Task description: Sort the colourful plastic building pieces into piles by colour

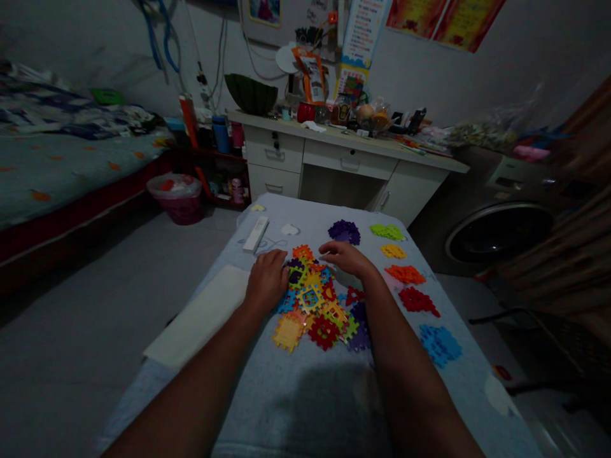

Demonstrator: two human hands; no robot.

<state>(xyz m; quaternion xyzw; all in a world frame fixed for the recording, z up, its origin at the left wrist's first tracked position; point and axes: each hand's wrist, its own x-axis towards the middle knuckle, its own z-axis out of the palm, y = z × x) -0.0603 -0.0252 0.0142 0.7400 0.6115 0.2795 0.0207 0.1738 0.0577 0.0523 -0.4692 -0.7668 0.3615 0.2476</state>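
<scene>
A heap of mixed coloured plastic puzzle tiles lies in the middle of a cloth-covered table. My left hand rests on the heap's left edge, fingers curled down over the tiles. My right hand reaches over the heap's far side, fingers bent toward an orange tile. Sorted piles lie along the right: purple, green, yellow, orange, red and blue.
A white remote and a white sheet lie on the table's left side. Beyond the table stand a cluttered white desk, a washing machine, a bed and a lined bin.
</scene>
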